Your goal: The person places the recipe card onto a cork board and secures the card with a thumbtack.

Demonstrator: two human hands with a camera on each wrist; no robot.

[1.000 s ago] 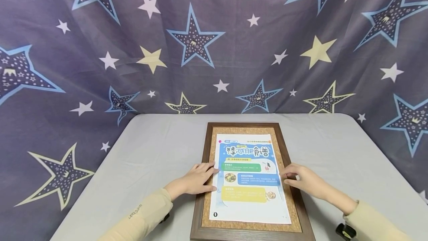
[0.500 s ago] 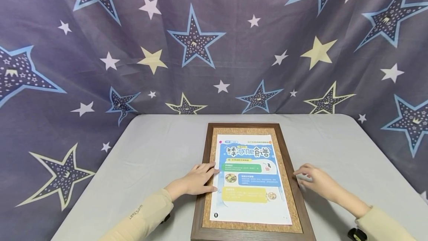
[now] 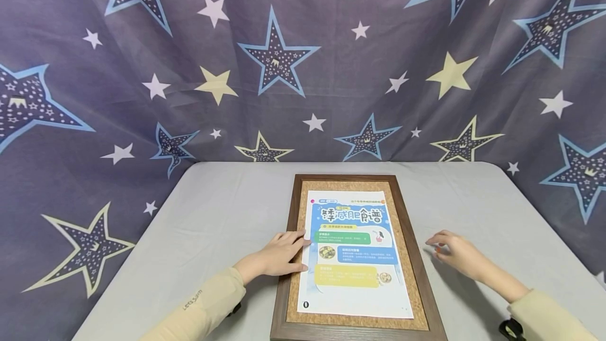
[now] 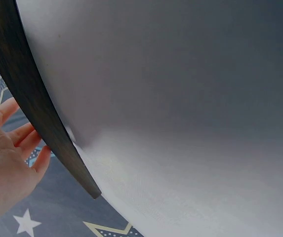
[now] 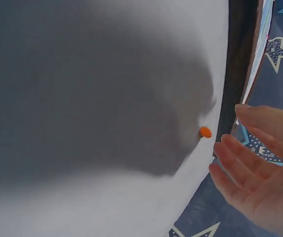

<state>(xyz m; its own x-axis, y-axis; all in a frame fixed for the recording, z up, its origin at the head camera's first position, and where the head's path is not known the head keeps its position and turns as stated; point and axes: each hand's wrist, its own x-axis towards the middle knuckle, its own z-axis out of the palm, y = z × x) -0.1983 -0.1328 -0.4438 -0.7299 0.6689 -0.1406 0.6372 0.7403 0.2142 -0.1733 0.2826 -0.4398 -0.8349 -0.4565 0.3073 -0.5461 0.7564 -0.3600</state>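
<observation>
A printed poster sheet (image 3: 355, 299) lies on a cork board (image 3: 418, 309) with a brown wooden frame (image 3: 288, 272). A pink pushpin (image 3: 312, 201) is at its upper left corner and an orange one at its upper right. My left hand (image 3: 276, 254) spreads across the frame's left side, fingertips resting on the sheet's left edge. Just right of the board, my right hand (image 3: 461, 258) hovers with loosely bent fingers, holding nothing. Near those fingers, a loose orange pushpin (image 5: 206, 132) sits on the table in the right wrist view; in the head view the hand mostly covers it.
Pale grey cloth covers the table (image 3: 227, 199), which extends on both sides of the board. Behind it hangs a dark curtain (image 3: 326, 99) printed with stars. A dark wrist device (image 3: 512, 329) shows under the right sleeve.
My right hand has left the sheet's right edge and moved right, past the frame, to over the table. The left hand and the board have stayed in place.
</observation>
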